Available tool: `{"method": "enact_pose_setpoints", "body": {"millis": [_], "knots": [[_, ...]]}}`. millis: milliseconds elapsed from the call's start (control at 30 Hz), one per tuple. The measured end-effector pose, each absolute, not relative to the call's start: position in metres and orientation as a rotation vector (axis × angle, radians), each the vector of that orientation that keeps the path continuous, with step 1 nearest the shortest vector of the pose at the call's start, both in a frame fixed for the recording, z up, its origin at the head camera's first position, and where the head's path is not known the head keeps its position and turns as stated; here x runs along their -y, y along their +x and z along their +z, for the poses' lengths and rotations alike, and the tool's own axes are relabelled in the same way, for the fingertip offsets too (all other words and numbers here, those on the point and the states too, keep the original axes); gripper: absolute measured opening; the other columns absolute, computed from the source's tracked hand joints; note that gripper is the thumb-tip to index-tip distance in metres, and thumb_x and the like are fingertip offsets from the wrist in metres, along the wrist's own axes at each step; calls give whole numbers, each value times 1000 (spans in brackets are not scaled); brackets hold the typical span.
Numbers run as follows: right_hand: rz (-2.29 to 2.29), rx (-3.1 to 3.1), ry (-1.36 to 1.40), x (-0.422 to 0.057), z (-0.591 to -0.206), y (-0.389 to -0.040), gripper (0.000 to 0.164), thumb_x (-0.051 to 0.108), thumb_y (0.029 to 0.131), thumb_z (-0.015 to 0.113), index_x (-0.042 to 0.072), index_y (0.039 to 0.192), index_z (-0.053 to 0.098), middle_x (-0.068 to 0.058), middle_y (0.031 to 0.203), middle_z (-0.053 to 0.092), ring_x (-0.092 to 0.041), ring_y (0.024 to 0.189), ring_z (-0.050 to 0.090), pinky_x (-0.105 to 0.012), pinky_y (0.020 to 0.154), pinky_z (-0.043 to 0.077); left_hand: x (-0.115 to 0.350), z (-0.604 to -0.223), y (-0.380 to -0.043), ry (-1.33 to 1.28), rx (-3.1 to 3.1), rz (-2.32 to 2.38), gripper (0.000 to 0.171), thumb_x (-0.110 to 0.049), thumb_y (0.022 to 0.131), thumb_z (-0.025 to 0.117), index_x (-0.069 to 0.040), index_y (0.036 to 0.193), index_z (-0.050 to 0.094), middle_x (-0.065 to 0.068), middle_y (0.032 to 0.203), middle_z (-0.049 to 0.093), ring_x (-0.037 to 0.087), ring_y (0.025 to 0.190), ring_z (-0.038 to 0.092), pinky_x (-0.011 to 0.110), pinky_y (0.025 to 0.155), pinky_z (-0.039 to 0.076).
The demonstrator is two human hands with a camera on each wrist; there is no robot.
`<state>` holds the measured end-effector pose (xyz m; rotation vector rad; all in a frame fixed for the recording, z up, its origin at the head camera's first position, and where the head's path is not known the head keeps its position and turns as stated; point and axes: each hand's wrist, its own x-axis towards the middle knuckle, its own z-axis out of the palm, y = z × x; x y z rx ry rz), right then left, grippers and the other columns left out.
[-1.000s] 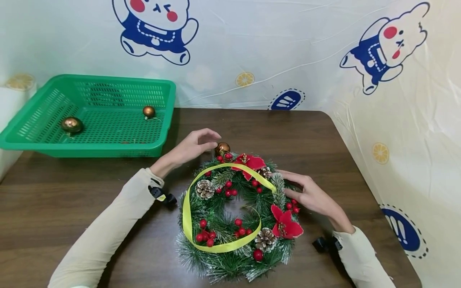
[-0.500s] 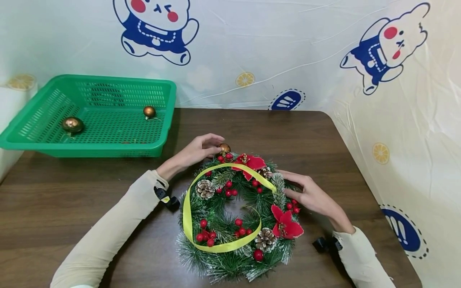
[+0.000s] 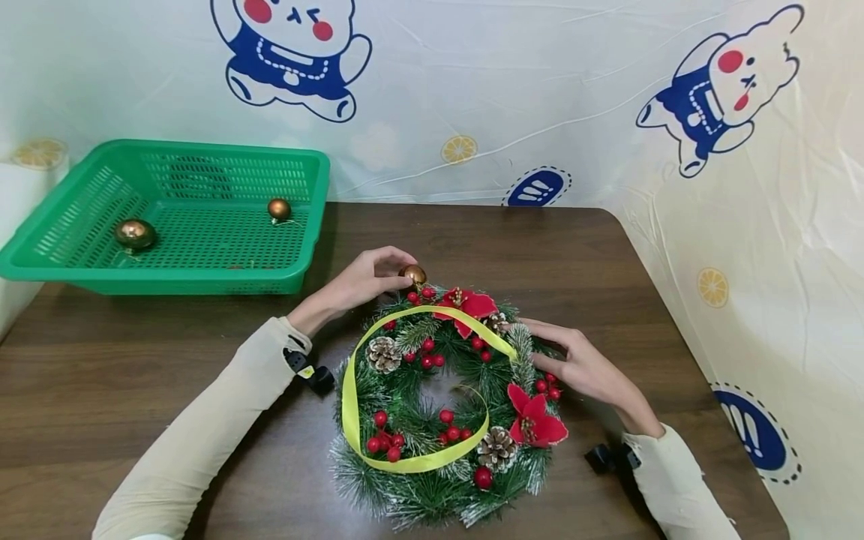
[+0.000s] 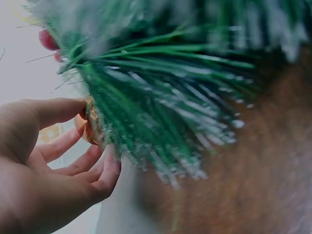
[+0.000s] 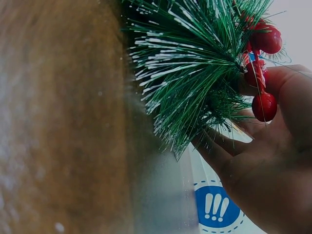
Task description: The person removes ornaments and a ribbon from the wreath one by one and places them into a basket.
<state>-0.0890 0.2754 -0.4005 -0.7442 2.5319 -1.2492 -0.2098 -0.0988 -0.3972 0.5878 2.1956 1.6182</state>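
A green Christmas wreath point(image 3: 432, 495) lies on the table, dressed with red berries, pinecones point(image 3: 384, 354) and red poinsettias point(image 3: 536, 420). At its top left edge my left hand point(image 3: 361, 283) pinches a copper-coloured bauble point(image 3: 413, 274) between thumb and fingers. Needles partly cover that bauble point(image 4: 87, 127) in the left wrist view. My right hand point(image 3: 586, 366) holds the wreath's right side, thumb and fingers around the frosted needles beside the red berries point(image 5: 264, 106); its fingertips are hidden in the greenery. A yellow ribbon point(image 3: 349, 397) loops over the wreath.
A green plastic basket point(image 3: 202, 283) stands at the back left, holding a large bronze bauble point(image 3: 136, 235) and a smaller copper one point(image 3: 279, 209). A printed curtain point(image 3: 418, 90) hangs behind the brown wooden table point(image 3: 513, 240) and along its right side.
My left hand has closed in on the bauble at the wreath's top, and its fingers now pinch it. The bauble has shifted slightly. My right hand and the wreath have stayed put.
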Motion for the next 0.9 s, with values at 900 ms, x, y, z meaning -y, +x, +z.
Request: {"method": "enact_pose_setpoints", "body": {"millis": [900], "knots": [[-1269, -2513, -744, -275, -398, -89, 52, 8, 96, 64, 19, 146, 52, -4, 150, 49, -27, 139, 43, -57, 109, 38, 113, -370, -204, 641, -2329, 1628, 35, -13, 96, 68, -6, 129, 60, 12, 122, 62, 26, 115, 58, 43, 95, 49]]}}
